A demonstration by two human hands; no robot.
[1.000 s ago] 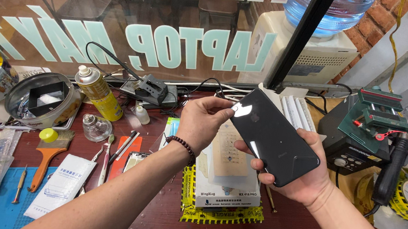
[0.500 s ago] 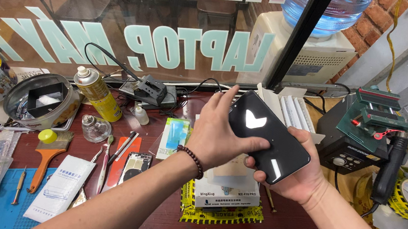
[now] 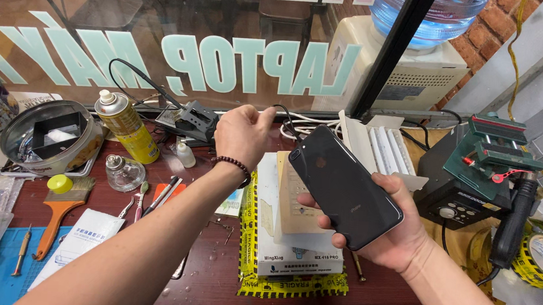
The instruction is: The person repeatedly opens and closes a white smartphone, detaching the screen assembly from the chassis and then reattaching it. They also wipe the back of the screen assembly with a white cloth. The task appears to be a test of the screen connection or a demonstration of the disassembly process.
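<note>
1. Right hand (image 3: 399,241) has its grip wrapped around the lower end of a black phone (image 3: 344,186), back side up, held above the surface (image 3: 211,282).
2. Left hand (image 3: 242,131) is a loose fist holding nothing, up near the black cable (image 3: 130,72).
3. Glossy glass back looks slippery and fragile, so the edges seem the safest hold.

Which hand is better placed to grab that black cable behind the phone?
Probably the left hand: it is free, right by the black cable. The right hand is busy holding the black phone.
</note>
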